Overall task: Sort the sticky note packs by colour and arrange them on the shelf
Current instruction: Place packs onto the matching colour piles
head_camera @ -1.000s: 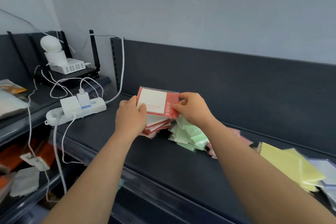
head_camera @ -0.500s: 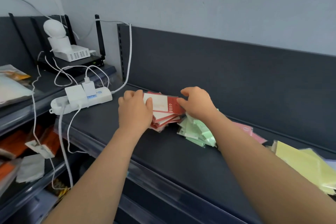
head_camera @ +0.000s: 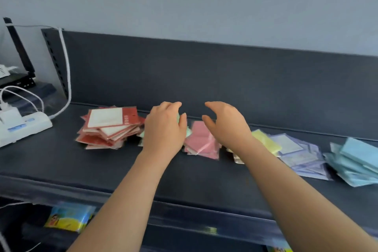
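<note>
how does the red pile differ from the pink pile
The red pile is dark red with white panels; the pink pile is plain pale pink. The red pile is taller, left of the left hand; the pink pile lies between the hands, partly behind the right hand. Both fan loosely on the shelf.
</note>
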A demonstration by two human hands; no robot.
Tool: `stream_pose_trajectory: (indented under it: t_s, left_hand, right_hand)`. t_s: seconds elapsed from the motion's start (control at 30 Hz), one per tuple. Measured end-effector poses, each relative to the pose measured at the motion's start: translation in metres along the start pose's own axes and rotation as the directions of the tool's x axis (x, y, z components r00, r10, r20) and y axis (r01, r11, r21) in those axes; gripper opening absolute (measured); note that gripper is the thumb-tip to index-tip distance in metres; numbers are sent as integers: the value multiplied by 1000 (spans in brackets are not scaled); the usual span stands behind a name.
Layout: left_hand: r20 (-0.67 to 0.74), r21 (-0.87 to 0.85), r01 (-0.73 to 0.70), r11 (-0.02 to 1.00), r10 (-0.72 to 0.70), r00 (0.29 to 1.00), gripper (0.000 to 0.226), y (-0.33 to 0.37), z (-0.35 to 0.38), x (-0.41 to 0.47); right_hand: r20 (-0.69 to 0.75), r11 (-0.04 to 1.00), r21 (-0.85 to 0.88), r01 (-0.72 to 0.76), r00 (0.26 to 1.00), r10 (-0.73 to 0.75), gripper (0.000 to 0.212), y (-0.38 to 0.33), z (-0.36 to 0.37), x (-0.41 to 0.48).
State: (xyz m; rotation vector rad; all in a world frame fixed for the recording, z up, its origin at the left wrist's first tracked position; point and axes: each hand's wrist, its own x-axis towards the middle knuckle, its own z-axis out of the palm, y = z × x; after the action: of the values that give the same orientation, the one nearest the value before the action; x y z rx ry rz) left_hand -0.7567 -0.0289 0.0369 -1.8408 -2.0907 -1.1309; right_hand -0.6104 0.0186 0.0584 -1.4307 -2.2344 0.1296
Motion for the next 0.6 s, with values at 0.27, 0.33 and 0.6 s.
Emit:
stream_pose_trajectory:
  t_s: [0.27,0.33,0.6]
  left_hand:
    - [107,-120,-131,984,144,984,37,125,55,-29]
    - [127,-139,-162,977,180,975,37,161,70,-38]
    - [175,-225,-245,943,286,942,34,316,134,-87]
  right_hand:
    - [-86,990,-42,-138,987,134,41,113,-64,-73]
    - [-97,984,-60,-166,982,160,43,146,-84,-93]
    - [-137,946,-110,-306,947,290,37,283,-159,-178]
